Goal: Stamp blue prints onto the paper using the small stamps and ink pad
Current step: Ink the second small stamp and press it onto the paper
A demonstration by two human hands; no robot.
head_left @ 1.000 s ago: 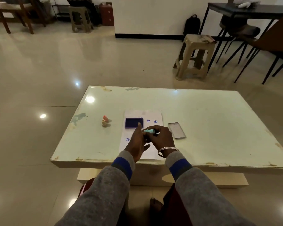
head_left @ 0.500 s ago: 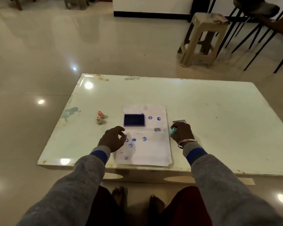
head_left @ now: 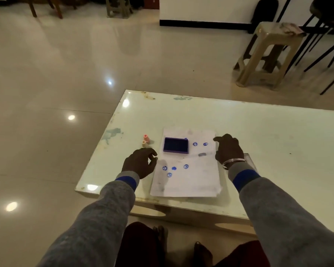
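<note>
A white paper (head_left: 185, 182) lies on the pale table (head_left: 262, 132) and carries several blue round prints (head_left: 185, 166). The open blue ink pad (head_left: 175, 145) sits on the paper's far left corner. Left of the pad stand two small stamps, one pink (head_left: 146, 138) and one beige (head_left: 144, 144). My left hand (head_left: 140, 163) hovers just in front of them, fingers loosely apart and holding nothing. My right hand (head_left: 228, 149) rests palm down at the paper's right edge. The teal stamp is not visible; it may be hidden under this hand.
A clear lid (head_left: 249, 158) lies on the table, partly hidden under my right wrist. A grey smudge (head_left: 201, 154) marks the paper. Beyond the table stand a plastic stool (head_left: 268, 54) and black chair legs (head_left: 324, 54) at far right. My bare feet (head_left: 160, 234) are below the table edge.
My hands separated. The left moved left toward the two stamps. The right carried the teal stamp to the paper's right edge, then slid forward; the stamp is now out of sight.
</note>
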